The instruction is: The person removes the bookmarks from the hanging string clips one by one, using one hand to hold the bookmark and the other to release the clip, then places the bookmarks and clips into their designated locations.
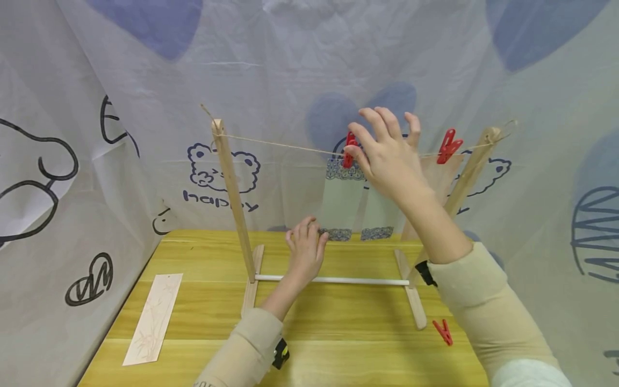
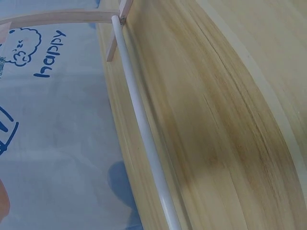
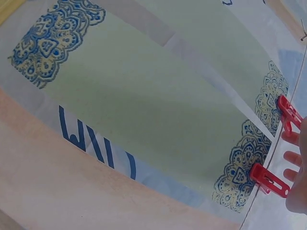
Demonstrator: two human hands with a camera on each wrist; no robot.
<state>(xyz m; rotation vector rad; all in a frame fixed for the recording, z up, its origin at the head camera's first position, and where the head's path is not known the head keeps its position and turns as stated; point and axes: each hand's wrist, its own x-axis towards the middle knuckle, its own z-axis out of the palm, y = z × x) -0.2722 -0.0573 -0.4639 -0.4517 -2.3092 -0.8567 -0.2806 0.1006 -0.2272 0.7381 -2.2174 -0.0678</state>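
My right hand (image 1: 389,158) is raised at the string (image 1: 280,144), its fingers spread. Its thumb overlaps a red clothespin (image 1: 349,150) in the head view; contact is unclear. Two pale green bookmarks (image 3: 129,81) with blue lace-patterned ends hang from the string. In the right wrist view, one red clothespin (image 3: 269,180) grips the nearer bookmark, and another clothespin (image 3: 289,114) is at the farther one. Lower down, my left hand (image 1: 306,250) has loosely bent fingers beside the left bookmark's bottom edge; whether they touch is unclear. Only a sliver of that hand shows in the left wrist view.
A wooden stand with a left post (image 1: 234,204), a right post (image 1: 466,180) and a white crossbar (image 1: 333,280) holds the string. Red clothespins (image 1: 448,148) clip a peach card (image 1: 442,174). On the table lie another bookmark (image 1: 153,320) and a loose clothespin (image 1: 443,332).
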